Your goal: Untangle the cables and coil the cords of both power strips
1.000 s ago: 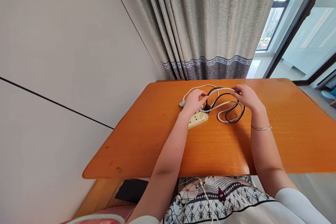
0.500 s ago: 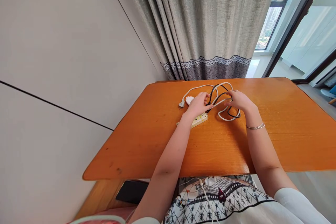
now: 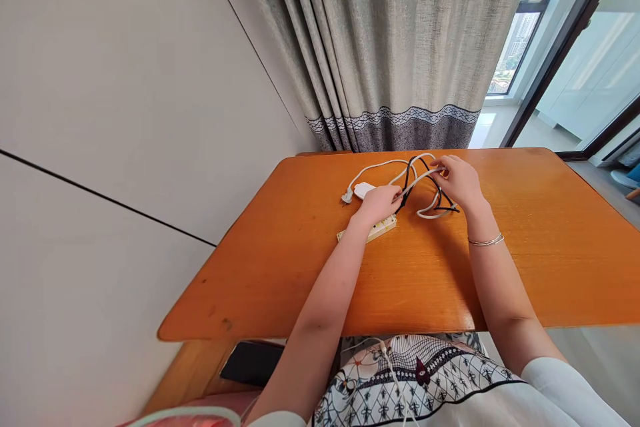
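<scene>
My left hand (image 3: 381, 204) is closed, its fingertips on a white cable (image 3: 421, 178) near the power strip. My right hand (image 3: 457, 181) pinches the same white cable further right and holds it raised off the table, so a length spans between both hands. A black cable (image 3: 407, 181) loops among the white loops and partly crosses them. Under my left hand lies a cream power strip (image 3: 382, 228), partly hidden by the wrist. Just beyond that hand is a white rounded object (image 3: 363, 189), also partly covered. A white plug (image 3: 347, 197) with metal prongs rests to the left.
The orange-brown wooden table (image 3: 280, 267) has rounded corners. A grey curtain (image 3: 400, 47) hangs behind its far edge, and a pale wall (image 3: 125, 93) stands on the left. Below the near edge lies a dark phone-like slab (image 3: 253, 364).
My right hand has moved up and slightly away, lifting the white cable. My left hand has shifted slightly and its fingers have closed in. The loops have changed shape.
</scene>
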The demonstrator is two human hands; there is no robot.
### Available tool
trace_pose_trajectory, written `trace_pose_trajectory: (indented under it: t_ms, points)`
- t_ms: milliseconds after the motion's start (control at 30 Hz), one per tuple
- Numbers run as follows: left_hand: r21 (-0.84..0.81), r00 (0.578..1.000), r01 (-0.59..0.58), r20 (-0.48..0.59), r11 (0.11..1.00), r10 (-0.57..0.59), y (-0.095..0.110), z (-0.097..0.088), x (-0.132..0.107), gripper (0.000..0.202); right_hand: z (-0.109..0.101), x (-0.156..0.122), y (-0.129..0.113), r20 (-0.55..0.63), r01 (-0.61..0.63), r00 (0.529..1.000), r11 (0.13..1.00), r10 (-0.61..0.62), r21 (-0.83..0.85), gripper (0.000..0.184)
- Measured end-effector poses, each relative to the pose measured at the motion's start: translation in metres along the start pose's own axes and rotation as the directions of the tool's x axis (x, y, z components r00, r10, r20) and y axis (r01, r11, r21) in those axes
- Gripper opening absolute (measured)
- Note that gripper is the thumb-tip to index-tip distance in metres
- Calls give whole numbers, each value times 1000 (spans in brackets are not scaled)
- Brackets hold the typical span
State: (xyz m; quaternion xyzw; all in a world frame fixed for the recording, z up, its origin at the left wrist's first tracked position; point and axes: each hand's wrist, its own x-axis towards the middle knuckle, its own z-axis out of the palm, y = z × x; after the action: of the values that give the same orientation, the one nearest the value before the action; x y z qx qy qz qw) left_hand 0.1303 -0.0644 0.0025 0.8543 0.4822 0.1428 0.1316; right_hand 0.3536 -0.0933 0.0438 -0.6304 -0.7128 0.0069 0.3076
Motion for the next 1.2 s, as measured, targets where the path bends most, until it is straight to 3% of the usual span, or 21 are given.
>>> trace_pose_trajectory:
  t_ms: [133,267,400,533,633,733,833,900,1000,1067,1200]
  points:
    - [-53,978,0,-206,999,-11,-6,-9,0,20,1,1,15,-64,-56,997,995,51,-76,20]
    - [-126,909,47,-406,991,-94,-17,-16,0,21,7,2,27,-101,-120,989,982,106,-145,19]
    - [-177,830,65,-537,982,-152,-26,-19,1,20,9,2,29,-2,-267,963,947,271,-177,19]
    - [-223,765,68,-614,972,-194,-34,-22,0,17,6,2,33,236,-394,868,896,436,-204,20]
    - [-246,753,69,-622,967,-212,-36,-22,0,13,2,3,34,312,-416,841,897,443,-150,32]
    - [-250,725,79,-649,965,-228,-32,-19,0,10,-3,3,32,314,-427,848,901,427,-73,38]
    - [-206,672,129,-702,970,-238,-27,-16,2,10,-11,2,29,174,-442,883,897,436,-10,38]
    - [-177,691,159,-682,971,-238,-25,-14,3,9,-17,1,27,9,-444,896,896,444,22,35]
    - [-233,783,164,-560,959,-270,-21,-11,4,14,-24,-1,24,-201,-439,878,898,434,19,29]
    - [-303,818,159,-493,940,-297,-18,-8,4,17,-27,-3,23,-280,-434,864,901,417,3,27]
    - [-388,843,143,-435,910,-318,-12,-2,5,18,-29,-3,23,-359,-401,847,915,391,51,29]
